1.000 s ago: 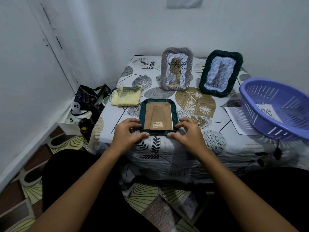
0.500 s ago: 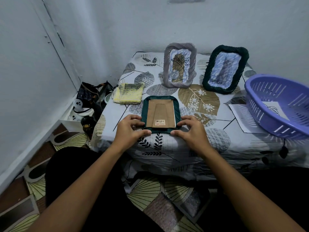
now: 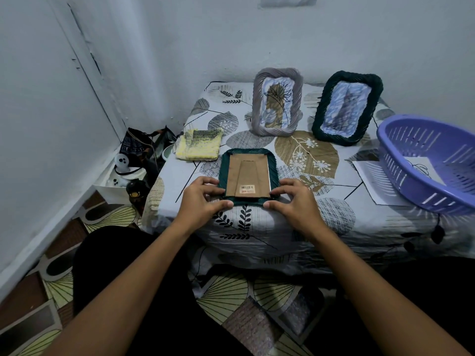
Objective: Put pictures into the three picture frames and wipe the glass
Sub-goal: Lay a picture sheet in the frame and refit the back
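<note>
A dark green picture frame (image 3: 273,163) lies face down near the table's front edge, its brown cardboard back (image 3: 248,177) up. My left hand (image 3: 201,200) pinches its near left corner, thumb at the front edge. My right hand (image 3: 291,201) pinches the near right corner the same way. Farther back a grey frame (image 3: 277,102) and a second dark green frame (image 3: 347,107) stand upright, each with a picture in it. A yellow cloth (image 3: 199,144) lies folded at the left.
A purple plastic basket (image 3: 434,160) with a sheet of paper inside sits at the right, on top of another white sheet (image 3: 372,181). The table (image 3: 334,219) has a leaf-patterned cover. Bags and small objects (image 3: 138,163) crowd the floor by the left wall.
Both hands have stayed at the face-down frame's near corners, with only small finger shifts. The camera view has drifted slightly.
</note>
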A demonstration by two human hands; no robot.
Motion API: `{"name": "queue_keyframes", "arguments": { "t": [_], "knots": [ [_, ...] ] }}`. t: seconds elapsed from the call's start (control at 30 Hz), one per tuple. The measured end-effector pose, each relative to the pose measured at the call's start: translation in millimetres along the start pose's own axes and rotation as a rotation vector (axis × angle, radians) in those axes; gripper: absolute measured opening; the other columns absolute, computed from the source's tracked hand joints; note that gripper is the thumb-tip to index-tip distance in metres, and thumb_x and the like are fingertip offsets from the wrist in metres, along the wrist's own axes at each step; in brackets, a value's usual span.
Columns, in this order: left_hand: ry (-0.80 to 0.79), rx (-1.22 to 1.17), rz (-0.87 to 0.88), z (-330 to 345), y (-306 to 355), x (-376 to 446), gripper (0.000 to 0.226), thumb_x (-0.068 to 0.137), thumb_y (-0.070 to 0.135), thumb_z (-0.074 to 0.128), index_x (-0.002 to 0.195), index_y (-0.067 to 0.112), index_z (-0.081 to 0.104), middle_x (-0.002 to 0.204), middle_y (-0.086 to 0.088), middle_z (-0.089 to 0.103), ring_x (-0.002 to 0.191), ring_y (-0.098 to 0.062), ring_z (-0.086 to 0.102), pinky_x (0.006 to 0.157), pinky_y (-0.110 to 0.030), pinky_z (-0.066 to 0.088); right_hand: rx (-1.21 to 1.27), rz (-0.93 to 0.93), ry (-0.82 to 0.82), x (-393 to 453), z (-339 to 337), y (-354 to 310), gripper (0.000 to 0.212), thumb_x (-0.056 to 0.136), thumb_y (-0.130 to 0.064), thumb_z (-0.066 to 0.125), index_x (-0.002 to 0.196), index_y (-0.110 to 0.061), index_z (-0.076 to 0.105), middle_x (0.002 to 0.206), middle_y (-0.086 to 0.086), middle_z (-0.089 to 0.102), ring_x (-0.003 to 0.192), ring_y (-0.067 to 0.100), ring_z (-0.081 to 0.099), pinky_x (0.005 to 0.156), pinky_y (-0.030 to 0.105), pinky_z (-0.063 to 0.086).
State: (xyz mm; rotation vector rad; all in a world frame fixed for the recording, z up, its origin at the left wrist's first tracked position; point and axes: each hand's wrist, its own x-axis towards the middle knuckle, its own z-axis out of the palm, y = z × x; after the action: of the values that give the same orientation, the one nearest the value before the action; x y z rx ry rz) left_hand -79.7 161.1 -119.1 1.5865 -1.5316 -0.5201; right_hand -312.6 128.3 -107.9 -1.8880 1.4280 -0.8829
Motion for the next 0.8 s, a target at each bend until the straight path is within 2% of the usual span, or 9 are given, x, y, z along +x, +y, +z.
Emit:
{"name": "queue_keyframes", "arguments": {
  "t": [0.27, 0.47, 0.57, 0.8],
  "knots": [
    [-0.020, -0.002, 0.006, -0.9, 3.1, -0.4, 0.042, 0.066, 0.019, 0.086, 0.103, 0.003, 0.073, 0.115, -0.004, 0.056, 0.102, -0.012, 0.055, 0.070, 0.001, 0.038, 0.000, 0.004, -0.011, -0.4, -0.3, -0.5, 0.034, 0.071, -0.023, 0.082, 0.102, -0.012, 0.073, 0.126, 0.005, 0.053, 0.119, 0.017, 0.046, 0.100, 0.031, 0.035],
    [0.014, 0.004, 0.029, 1.5, 4.0, -4.3, 0.044, 0.066, 0.019, 0.086, 0.103, 0.001, 0.071, 0.110, -0.003, 0.058, 0.093, -0.012, 0.058, 0.071, -0.002, 0.041, 0.010, -0.006, 0.005, -1.6, -0.4, -0.9, 0.030, 0.070, -0.023, 0.083, 0.095, -0.011, 0.070, 0.125, 0.005, 0.055, 0.119, 0.019, 0.048, 0.105, 0.040, 0.038],
    [0.035, 0.002, 0.029, 1.5, 4.4, -4.7, 0.041, 0.065, 0.019, 0.087, 0.099, 0.000, 0.072, 0.109, -0.001, 0.060, 0.087, -0.007, 0.057, 0.069, -0.001, 0.040, 0.023, -0.002, 0.007, -0.8, 0.0, -0.3, 0.029, 0.068, -0.023, 0.084, 0.090, -0.012, 0.069, 0.124, 0.006, 0.056, 0.117, 0.019, 0.049, 0.105, 0.043, 0.039],
    [0.032, -0.020, 0.011, 2.5, 4.4, -3.2, 0.039, 0.064, 0.014, 0.087, 0.097, -0.002, 0.073, 0.110, -0.005, 0.059, 0.090, -0.008, 0.057, 0.066, 0.000, 0.038, 0.035, 0.016, -0.008, -1.5, -1.7, -1.2, 0.027, 0.068, -0.023, 0.084, 0.089, -0.013, 0.070, 0.126, 0.006, 0.055, 0.118, 0.019, 0.049, 0.106, 0.045, 0.039]
  ]
}}
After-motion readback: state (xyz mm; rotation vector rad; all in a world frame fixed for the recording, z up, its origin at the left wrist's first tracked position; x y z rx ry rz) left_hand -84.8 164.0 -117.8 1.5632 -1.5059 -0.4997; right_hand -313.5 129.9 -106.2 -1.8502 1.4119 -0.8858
